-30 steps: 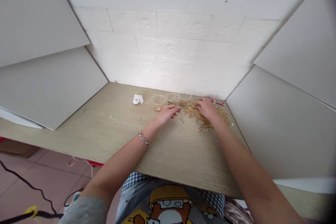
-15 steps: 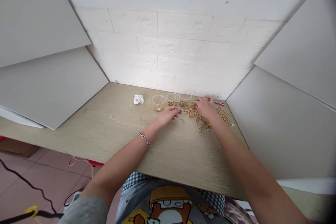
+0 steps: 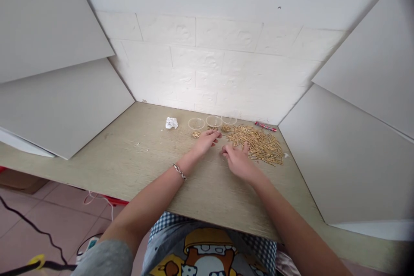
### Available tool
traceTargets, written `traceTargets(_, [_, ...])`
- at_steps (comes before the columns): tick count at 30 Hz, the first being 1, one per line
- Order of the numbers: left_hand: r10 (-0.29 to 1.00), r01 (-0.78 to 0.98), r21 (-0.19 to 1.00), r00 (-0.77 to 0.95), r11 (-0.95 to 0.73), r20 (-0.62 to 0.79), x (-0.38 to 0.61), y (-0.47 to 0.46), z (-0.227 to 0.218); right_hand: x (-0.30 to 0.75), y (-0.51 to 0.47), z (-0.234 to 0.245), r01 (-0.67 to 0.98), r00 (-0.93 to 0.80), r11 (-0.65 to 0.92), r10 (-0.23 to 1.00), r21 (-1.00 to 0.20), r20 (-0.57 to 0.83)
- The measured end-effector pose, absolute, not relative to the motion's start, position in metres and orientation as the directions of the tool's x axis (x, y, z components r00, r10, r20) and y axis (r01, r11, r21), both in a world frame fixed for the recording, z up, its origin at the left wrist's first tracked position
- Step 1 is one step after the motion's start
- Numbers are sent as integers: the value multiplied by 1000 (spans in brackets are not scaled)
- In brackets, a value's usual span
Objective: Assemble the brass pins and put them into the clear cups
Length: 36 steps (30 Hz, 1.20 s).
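A loose pile of thin gold-coloured metal pins (image 3: 258, 144) is spread over the right part of the table. My left hand (image 3: 208, 140) is held just left of the pile, fingers pressed together in a pinch; anything between them is too small to make out. Close by, my right hand (image 3: 239, 161) rests low at the pile's near left edge. Its thumb and forefinger are pinched at the tabletop, covering the spot where a single pin lay. Beyond my left hand stand three clear plastic cups, a left one (image 3: 196, 123), a middle one (image 3: 214, 121) and a right one (image 3: 229, 119), with small gold pieces in their bottoms.
A red marker-like tube (image 3: 265, 126) lies behind the pile by the wall. Crumpled white paper (image 3: 171, 123) sits left of the cups. White panels (image 3: 362, 159) flank the wooden table (image 3: 139, 168), and a white brick-patterned wall (image 3: 210, 60) closes off the back.
My right hand has come out of the pile, moving left and toward me, down to the spot of the single pin. My left hand has barely moved.
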<state>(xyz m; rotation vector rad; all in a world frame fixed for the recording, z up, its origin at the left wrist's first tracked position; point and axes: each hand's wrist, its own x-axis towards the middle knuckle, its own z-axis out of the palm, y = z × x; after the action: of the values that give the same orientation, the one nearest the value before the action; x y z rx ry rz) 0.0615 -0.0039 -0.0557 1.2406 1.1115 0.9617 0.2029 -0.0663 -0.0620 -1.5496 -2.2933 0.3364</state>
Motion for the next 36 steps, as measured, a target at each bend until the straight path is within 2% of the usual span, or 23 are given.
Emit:
traceTargets(5, [955, 74, 991, 267, 114, -130, 61, -5, -56, 215, -62, -63, 919, -134, 194, 972, -342, 191])
traceTargets(10, [922, 127, 987, 361, 96, -136, 66, -10, -56, 221, -60, -63, 889, 8, 131, 954, -439, 301])
traceTargets(15, [870, 53, 988, 470, 143, -150, 73, -18, -60, 217, -62, -66, 878, -65, 208, 944, -431, 323])
traceTargets(19, [854, 42, 983, 490, 180, -177, 75, -19, -60, 216, -63, -66, 870, -74, 214, 947, -444, 312])
traceTargets(25, [866, 100, 986, 471, 136, -167, 76, -20, -55, 215, -66, -65, 884, -97, 237, 937, -404, 336])
traceTargets(32, [866, 179, 984, 491, 7, -95, 76, -20, -55, 215, -67, -62, 897, -98, 239, 928, -372, 359])
traceTargets(36, [859, 163, 985, 497, 46, -123, 75, -19, -56, 215, -67, -61, 880, -76, 255, 908, -401, 411])
